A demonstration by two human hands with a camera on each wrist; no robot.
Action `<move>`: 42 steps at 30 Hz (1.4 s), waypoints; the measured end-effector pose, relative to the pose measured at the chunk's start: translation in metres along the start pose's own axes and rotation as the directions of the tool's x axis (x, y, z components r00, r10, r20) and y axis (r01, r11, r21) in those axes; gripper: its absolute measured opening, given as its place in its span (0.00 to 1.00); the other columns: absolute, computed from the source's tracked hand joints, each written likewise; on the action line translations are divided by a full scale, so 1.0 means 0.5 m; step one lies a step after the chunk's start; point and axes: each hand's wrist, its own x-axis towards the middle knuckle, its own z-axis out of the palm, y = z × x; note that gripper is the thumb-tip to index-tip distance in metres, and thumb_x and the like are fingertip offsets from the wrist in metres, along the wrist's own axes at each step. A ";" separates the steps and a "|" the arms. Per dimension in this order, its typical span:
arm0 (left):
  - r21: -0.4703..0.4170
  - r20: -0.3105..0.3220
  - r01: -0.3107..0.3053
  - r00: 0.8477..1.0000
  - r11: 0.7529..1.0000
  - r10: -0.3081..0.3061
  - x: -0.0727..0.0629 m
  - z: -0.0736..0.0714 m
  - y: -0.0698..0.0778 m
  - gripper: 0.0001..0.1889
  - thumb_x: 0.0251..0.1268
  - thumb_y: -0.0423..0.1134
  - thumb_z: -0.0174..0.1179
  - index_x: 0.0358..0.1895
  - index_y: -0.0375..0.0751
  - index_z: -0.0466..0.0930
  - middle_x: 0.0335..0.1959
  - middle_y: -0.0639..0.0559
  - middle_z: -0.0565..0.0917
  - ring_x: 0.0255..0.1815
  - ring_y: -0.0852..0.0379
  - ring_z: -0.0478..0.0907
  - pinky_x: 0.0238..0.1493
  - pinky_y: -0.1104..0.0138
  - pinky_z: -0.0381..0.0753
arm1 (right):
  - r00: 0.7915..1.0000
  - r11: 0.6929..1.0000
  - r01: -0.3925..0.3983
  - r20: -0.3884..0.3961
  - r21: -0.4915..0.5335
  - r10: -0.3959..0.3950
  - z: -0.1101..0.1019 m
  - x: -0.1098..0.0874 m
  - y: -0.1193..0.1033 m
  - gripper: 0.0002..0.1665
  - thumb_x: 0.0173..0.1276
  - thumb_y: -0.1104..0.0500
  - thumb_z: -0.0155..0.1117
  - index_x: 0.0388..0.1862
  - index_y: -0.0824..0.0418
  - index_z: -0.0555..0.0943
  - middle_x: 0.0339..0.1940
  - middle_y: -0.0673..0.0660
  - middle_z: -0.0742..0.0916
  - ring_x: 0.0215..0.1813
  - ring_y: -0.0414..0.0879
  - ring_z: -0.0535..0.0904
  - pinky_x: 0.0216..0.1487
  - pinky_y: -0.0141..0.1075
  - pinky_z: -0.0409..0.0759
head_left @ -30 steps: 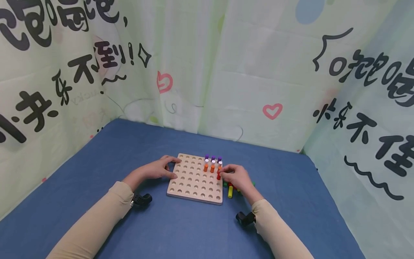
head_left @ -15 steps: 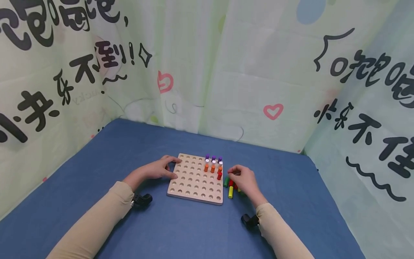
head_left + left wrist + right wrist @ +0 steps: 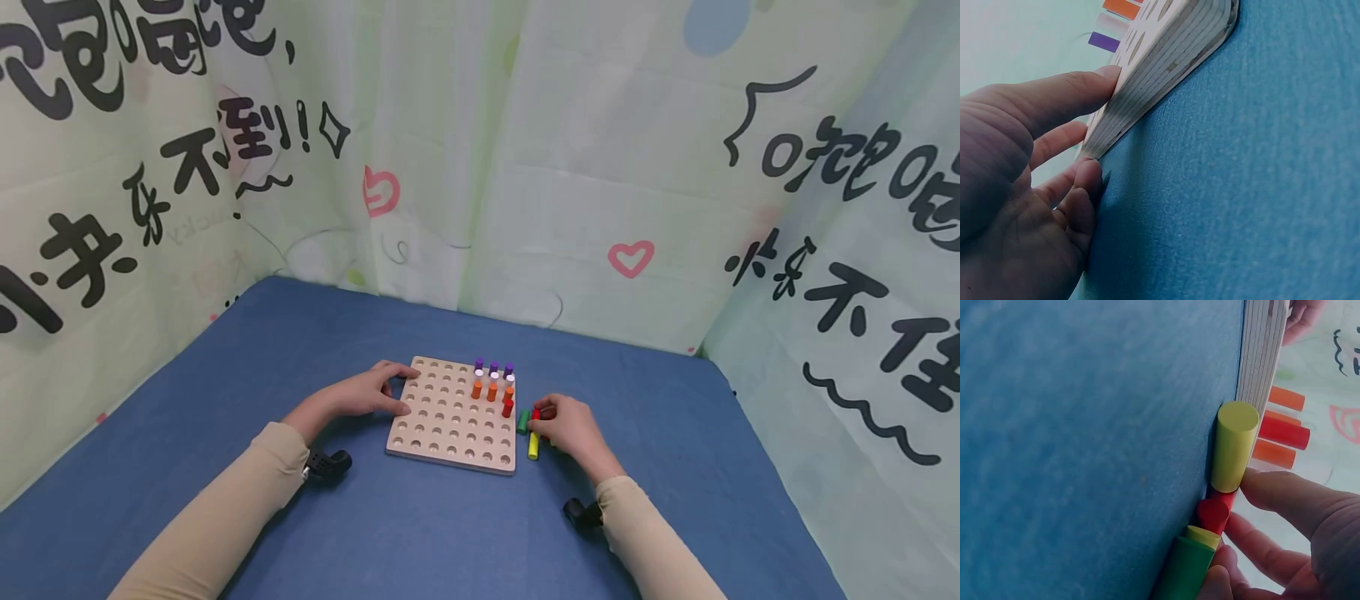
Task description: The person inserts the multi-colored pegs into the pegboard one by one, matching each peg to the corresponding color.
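Note:
A square wooden pegboard with rows of round holes lies on the blue table. My left hand rests at its left side, thumb on the edge and forefinger at the far corner. In the left wrist view the thumb lies straight against the board. Purple, white and orange pegs stand in rows at the far right, with one red peg in front. Right of the board my right hand pinches a loose red peg between thumb and fingers. Beside it lie a yellow peg and a green peg.
Another yellow peg shows behind the green one in the right wrist view; my right hand hides part of the loose pile. Blue cloth covers the table. A printed curtain closes off the back and both sides.
My right hand let go of the red peg standing in the board, drew back to the right and came down on the loose pegs. The left hand has stayed in place.

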 end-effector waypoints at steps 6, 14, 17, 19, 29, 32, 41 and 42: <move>0.001 0.000 0.001 1.000 1.000 -0.001 0.001 0.002 -0.004 0.36 0.71 0.46 0.68 0.78 0.44 0.66 0.70 0.39 0.63 0.43 0.52 0.69 0.43 0.60 0.69 | 1.000 1.000 -0.020 -0.007 0.017 0.020 -0.001 0.000 -0.001 0.20 0.67 0.60 0.74 0.55 0.66 0.82 0.44 0.61 0.87 0.36 0.48 0.80 0.37 0.38 0.82; -0.005 0.003 0.001 1.000 1.000 -0.001 -0.001 0.001 -0.005 0.36 0.71 0.46 0.67 0.78 0.45 0.65 0.72 0.39 0.62 0.44 0.51 0.69 0.44 0.59 0.69 | 0.996 0.999 0.006 -0.087 0.047 -0.002 -0.001 0.001 -0.005 0.10 0.71 0.61 0.69 0.47 0.63 0.81 0.42 0.62 0.86 0.32 0.48 0.79 0.32 0.36 0.80; -0.011 0.006 0.001 1.000 1.000 -0.001 -0.001 0.001 -0.006 0.36 0.71 0.46 0.67 0.79 0.45 0.65 0.72 0.39 0.62 0.44 0.51 0.69 0.44 0.59 0.69 | 0.993 0.998 0.014 -0.116 0.062 -0.007 -0.002 0.000 -0.007 0.09 0.71 0.61 0.68 0.47 0.62 0.82 0.44 0.63 0.86 0.34 0.49 0.80 0.33 0.36 0.81; -0.012 0.005 0.000 1.000 1.000 0.000 0.000 0.001 -0.007 0.36 0.71 0.46 0.67 0.79 0.45 0.65 0.72 0.38 0.62 0.44 0.51 0.70 0.43 0.59 0.69 | 0.992 0.997 0.017 -0.127 0.071 -0.008 -0.003 0.000 -0.008 0.09 0.71 0.62 0.68 0.47 0.62 0.82 0.45 0.63 0.86 0.36 0.50 0.80 0.35 0.37 0.82; -0.004 -0.002 0.001 1.000 1.000 -0.001 0.000 0.002 -0.007 0.35 0.71 0.46 0.67 0.78 0.45 0.66 0.72 0.38 0.62 0.45 0.51 0.70 0.44 0.59 0.70 | 0.988 0.990 0.013 -0.151 0.144 0.009 -0.002 0.003 -0.016 0.09 0.71 0.62 0.67 0.48 0.61 0.82 0.47 0.62 0.86 0.41 0.52 0.80 0.39 0.39 0.83; -0.001 -0.002 0.002 1.000 1.000 -0.002 0.000 0.002 -0.006 0.35 0.71 0.46 0.67 0.78 0.45 0.66 0.72 0.38 0.62 0.45 0.51 0.70 0.44 0.59 0.70 | 0.988 0.988 0.012 -0.152 0.157 0.012 -0.002 0.004 -0.022 0.10 0.70 0.62 0.67 0.49 0.61 0.82 0.48 0.62 0.86 0.40 0.51 0.81 0.37 0.38 0.83; 0.001 0.002 0.005 1.000 1.000 -0.005 0.003 0.000 -0.008 0.35 0.71 0.46 0.68 0.78 0.45 0.65 0.72 0.38 0.62 0.44 0.51 0.69 0.43 0.60 0.70 | 0.990 0.977 0.026 -0.141 0.212 0.004 -0.006 0.005 -0.046 0.12 0.70 0.61 0.69 0.50 0.61 0.82 0.50 0.63 0.85 0.41 0.51 0.82 0.37 0.38 0.83; 0.002 0.002 0.006 1.000 1.000 -0.006 0.002 0.000 -0.008 0.35 0.71 0.46 0.68 0.78 0.45 0.65 0.72 0.38 0.62 0.45 0.51 0.69 0.43 0.60 0.70 | 0.990 0.976 0.030 -0.143 0.216 0.001 -0.006 0.004 -0.048 0.12 0.70 0.61 0.69 0.50 0.61 0.82 0.50 0.63 0.85 0.41 0.51 0.82 0.38 0.38 0.84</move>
